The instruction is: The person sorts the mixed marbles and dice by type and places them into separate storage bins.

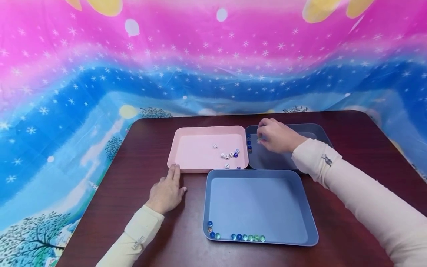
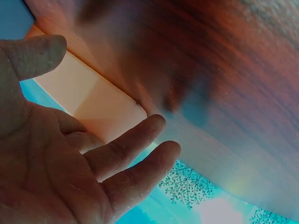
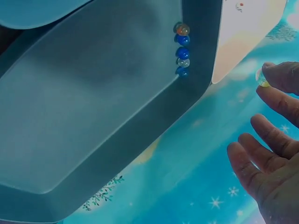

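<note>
My right hand (image 1: 278, 135) is over the dark grey-blue tray (image 1: 310, 129) at the back right. Between thumb and index finger it pinches a clear, yellow-tinted marble (image 3: 262, 78); the other fingers stand apart. Along that tray's left wall sits a row of marbles (image 3: 183, 53), blue, clear and orange-brown. My left hand (image 1: 166, 193) touches the front left corner of the pink tray (image 1: 197, 171) with its fingertips, fingers extended and holding nothing. Dice (image 1: 227, 156), white and blue, lie in the right part of the pink tray.
A larger blue tray (image 1: 257, 207) stands in front of the other two. Several blue, green and clear marbles (image 1: 251, 237) lie along its near edge and in its near left corner. All trays rest on a dark red-brown table (image 1: 190, 230), with a patterned cloth (image 1: 213, 66) hanging behind.
</note>
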The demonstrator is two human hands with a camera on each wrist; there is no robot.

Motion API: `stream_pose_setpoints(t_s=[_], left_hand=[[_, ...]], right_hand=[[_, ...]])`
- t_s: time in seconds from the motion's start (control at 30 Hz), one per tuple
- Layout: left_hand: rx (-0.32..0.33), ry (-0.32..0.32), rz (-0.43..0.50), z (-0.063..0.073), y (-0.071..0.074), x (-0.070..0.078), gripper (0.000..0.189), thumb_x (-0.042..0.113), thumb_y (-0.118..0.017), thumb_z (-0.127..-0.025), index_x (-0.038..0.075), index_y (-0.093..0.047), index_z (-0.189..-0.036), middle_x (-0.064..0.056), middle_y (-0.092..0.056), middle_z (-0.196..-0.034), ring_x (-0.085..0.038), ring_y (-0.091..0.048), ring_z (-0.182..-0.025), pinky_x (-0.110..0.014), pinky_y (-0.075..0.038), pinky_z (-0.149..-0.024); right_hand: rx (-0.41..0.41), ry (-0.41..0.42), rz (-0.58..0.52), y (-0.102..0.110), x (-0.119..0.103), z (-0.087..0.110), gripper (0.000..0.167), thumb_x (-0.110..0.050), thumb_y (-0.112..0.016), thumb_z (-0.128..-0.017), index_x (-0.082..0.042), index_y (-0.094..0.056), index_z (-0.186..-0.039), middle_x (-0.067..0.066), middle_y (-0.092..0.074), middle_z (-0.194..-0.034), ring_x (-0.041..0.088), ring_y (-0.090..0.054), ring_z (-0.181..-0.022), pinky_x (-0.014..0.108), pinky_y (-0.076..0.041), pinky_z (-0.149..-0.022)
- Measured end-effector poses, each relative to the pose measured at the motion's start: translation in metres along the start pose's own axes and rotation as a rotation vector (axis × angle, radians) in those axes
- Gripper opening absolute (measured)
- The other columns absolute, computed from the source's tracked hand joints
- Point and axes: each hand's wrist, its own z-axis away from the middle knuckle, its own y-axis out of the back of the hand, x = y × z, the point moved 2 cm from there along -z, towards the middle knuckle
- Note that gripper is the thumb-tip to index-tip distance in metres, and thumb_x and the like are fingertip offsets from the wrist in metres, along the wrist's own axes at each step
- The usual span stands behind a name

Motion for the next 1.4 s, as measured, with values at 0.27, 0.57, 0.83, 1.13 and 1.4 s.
stream_pose_setpoints(t_s=[0.27,0.57,0.83,1.13,1.4], left_hand=[[0.004,-0.007,-0.003,-0.001,0.000,0.001,0.079,0.037,-0.061,-0.090,0.000,-0.024,-0.149,-0.019,-0.033,-0.153,-0.039,-0.063,-0.101,-0.049,-0.055,-0.070],[0.004,-0.009,-0.004,-0.003,0.000,0.000,0.079,0.037,-0.060,-0.090,0.000,-0.023,-0.149,-0.019,-0.031,-0.154,-0.040,-0.063,-0.103,-0.050,-0.055,-0.071],[0.002,-0.005,0.000,-0.002,0.000,0.000,0.080,0.036,-0.061,-0.090,-0.001,-0.022,-0.149,-0.019,-0.031,-0.154,-0.040,-0.063,-0.103,-0.050,-0.055,-0.073],[-0.018,0.008,0.005,-0.002,0.002,-0.001,0.081,0.037,-0.059,-0.091,0.000,-0.019,-0.150,-0.019,-0.027,-0.156,-0.041,-0.062,-0.105,-0.051,-0.054,-0.075],[-0.005,0.001,0.016,-0.002,0.000,0.001,0.080,0.036,-0.060,-0.091,-0.001,-0.020,-0.150,-0.020,-0.029,-0.155,-0.041,-0.062,-0.104,-0.051,-0.054,-0.072]], right_hand=[[-0.004,-0.009,-0.022,-0.002,0.004,0.004,0.009,-0.009,-0.068,-0.085,-0.004,-0.071,-0.092,0.021,-0.060,-0.115,0.037,-0.056,-0.105,0.049,-0.052,-0.088],[0.005,0.046,-0.018,-0.013,-0.002,0.025,0.005,-0.010,-0.071,-0.083,-0.006,-0.071,-0.086,0.018,-0.062,-0.109,0.033,-0.060,-0.098,0.046,-0.055,-0.083],[-0.075,0.320,-0.093,-0.033,-0.061,0.065,0.011,-0.009,-0.073,-0.079,-0.011,-0.073,-0.090,0.010,-0.067,-0.104,0.019,-0.065,-0.092,0.034,-0.057,-0.080],[-0.440,0.411,-0.124,-0.050,-0.102,0.112,0.026,-0.012,-0.067,-0.085,-0.035,-0.074,-0.096,-0.002,-0.064,-0.116,0.013,-0.058,-0.106,0.039,-0.053,-0.089],[-0.325,0.538,-0.023,-0.063,-0.107,0.126,0.026,-0.012,-0.070,-0.079,-0.037,-0.073,-0.085,-0.002,-0.063,-0.107,0.011,-0.057,-0.094,0.029,-0.051,-0.077]])
